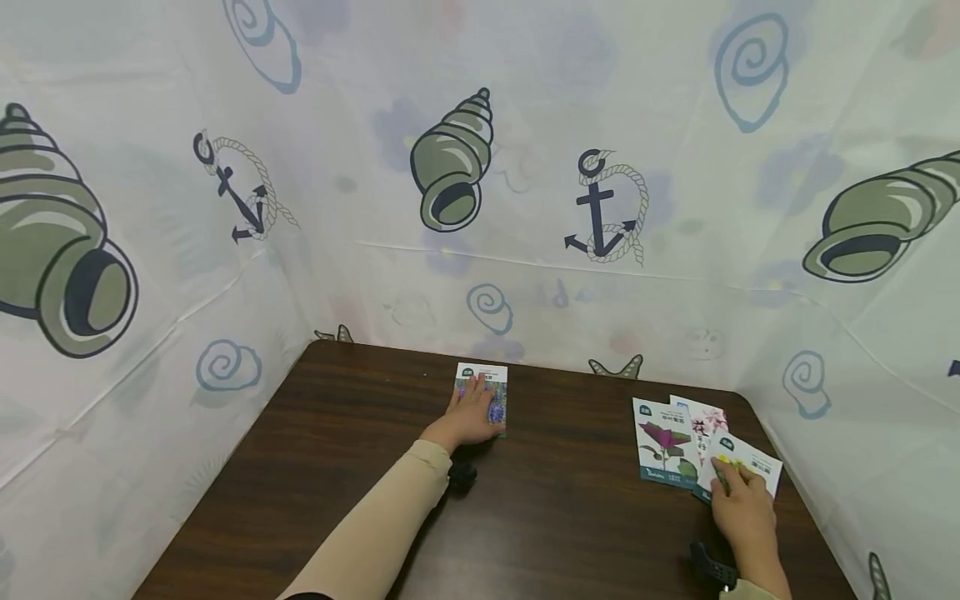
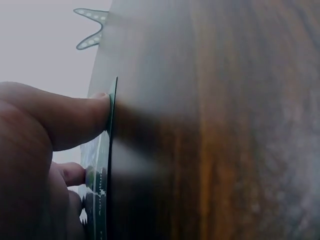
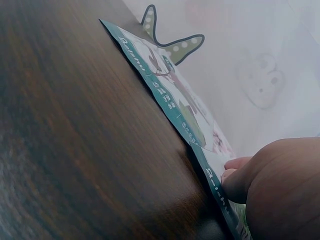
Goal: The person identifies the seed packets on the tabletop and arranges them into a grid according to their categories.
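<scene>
My left hand (image 1: 471,414) rests on a seed packet (image 1: 497,377) with purple-blue flowers, at the table's far edge. Its fingers lie extended over the front, and in the left wrist view the thumb (image 2: 80,120) presses the packet near its green edge. At the right, my right hand (image 1: 742,508) touches a seed packet with yellow flowers (image 1: 761,465), fingertips on its printed face. In the right wrist view thumb and fingertip meet that face near the teal edge (image 3: 212,182). This packet overlaps a magenta-flower packet (image 1: 663,442) and a pink-blossom packet (image 1: 703,414).
The dark brown wooden table (image 1: 555,500) has rounded back corners. A white curtain (image 1: 525,292) printed with shells, anchors and starfish hangs behind it and along both sides. A dark wrist strap (image 1: 711,568) is on the right arm.
</scene>
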The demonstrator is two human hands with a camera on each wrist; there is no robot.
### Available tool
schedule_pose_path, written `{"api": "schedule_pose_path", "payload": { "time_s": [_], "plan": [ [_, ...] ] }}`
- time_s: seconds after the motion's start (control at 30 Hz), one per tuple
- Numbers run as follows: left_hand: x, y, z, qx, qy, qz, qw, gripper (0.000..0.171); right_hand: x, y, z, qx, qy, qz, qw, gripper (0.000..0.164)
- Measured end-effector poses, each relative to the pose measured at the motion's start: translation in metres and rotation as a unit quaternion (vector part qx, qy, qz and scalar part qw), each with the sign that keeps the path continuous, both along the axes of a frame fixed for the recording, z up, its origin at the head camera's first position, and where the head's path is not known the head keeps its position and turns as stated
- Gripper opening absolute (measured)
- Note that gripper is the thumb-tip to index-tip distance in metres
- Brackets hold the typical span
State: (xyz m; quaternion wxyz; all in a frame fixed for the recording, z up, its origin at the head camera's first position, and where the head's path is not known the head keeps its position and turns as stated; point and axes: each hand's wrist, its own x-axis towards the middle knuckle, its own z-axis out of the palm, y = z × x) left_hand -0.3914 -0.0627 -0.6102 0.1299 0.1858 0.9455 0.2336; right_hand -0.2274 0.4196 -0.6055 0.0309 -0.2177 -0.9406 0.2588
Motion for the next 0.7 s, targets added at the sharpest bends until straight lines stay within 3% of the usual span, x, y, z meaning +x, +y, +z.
{"api": "schedule_pose_path", "payload": {
  "time_s": [0.23, 0.4, 0.7],
  "plan": [
    [0.002, -0.004, 0.0, 0.018, 0.016, -0.009, 0.9997, 0.091, -0.001, 0.002, -0.001, 0.006, 0.0, 0.005, 1.0, 0.055],
    [0.001, -0.006, -0.007, 0.023, 0.034, -0.006, 0.9991, 0.095, 0.0, 0.001, 0.001, 0.003, 0.005, -0.001, 1.0, 0.055],
    [-0.003, -0.006, -0.009, 0.033, 0.03, -0.005, 0.999, 0.097, 0.004, -0.004, 0.003, 0.003, 0.013, -0.02, 1.0, 0.053]
  ]
}}
